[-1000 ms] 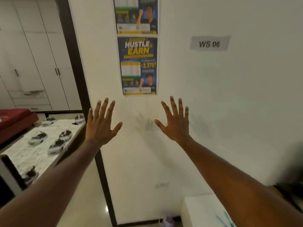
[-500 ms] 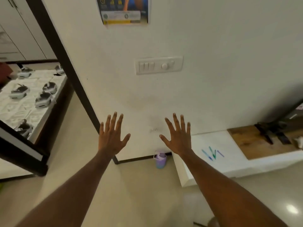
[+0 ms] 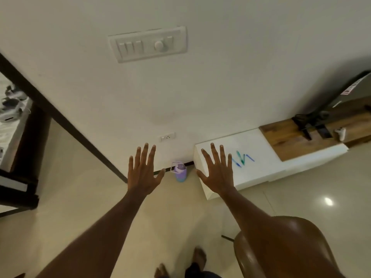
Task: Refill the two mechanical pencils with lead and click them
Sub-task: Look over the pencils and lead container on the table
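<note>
Hands come first: the left hand (image 3: 143, 173) and the right hand (image 3: 217, 171) are both held out flat in the middle of the frame, backs up, fingers straight and spread apart. Neither hand holds or touches a thing.

Between the two hands, a bit higher in the frame, a small purple bottle (image 3: 180, 171) stands on the shiny floor (image 3: 84, 197) right by the wall. Its lid is on, so what is inside cannot be seen.

Just right of the right hand is a low white table (image 3: 267, 167). On it lie thin blue and green sticks, the pencils (image 3: 242, 158), close together and tilted in different ways. They are near the right hand's fingers, but apart from them. How many there are is hard to tell.

Farther right, the table top turns to brown wood (image 3: 289, 139) with dark things on it. A switch plate (image 3: 147, 44) is on the wall in the upper middle. A brown chair (image 3: 281, 249) shows at the lower right.
</note>
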Demonstrator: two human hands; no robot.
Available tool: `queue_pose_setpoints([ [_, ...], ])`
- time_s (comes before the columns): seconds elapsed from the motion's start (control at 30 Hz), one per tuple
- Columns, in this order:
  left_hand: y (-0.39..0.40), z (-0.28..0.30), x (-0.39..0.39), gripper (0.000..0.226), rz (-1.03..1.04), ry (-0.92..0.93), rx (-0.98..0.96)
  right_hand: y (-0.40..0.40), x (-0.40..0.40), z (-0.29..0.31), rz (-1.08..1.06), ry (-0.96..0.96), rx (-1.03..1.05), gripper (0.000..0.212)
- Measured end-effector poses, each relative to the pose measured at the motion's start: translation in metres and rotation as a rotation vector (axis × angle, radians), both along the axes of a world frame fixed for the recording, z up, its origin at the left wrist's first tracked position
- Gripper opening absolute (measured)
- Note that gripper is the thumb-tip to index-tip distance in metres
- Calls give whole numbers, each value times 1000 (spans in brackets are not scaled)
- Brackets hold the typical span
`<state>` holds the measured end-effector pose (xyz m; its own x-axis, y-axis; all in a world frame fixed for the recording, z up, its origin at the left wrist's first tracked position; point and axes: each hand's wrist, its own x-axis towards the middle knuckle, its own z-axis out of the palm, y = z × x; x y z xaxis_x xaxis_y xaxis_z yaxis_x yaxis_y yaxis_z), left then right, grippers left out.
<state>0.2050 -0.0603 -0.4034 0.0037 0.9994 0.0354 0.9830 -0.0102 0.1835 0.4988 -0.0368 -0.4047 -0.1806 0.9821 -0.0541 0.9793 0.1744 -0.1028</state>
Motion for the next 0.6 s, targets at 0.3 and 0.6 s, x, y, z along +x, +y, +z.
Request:
queue_pose_setpoints([
  [0.3,60,-21,104,99,-108,-72,-24,29,80,-19,-104,-39,-67,86],
  [0.6,150,-40,174,99,-202,-105,-80,80,138,-32,-201,-89,-96,86],
])
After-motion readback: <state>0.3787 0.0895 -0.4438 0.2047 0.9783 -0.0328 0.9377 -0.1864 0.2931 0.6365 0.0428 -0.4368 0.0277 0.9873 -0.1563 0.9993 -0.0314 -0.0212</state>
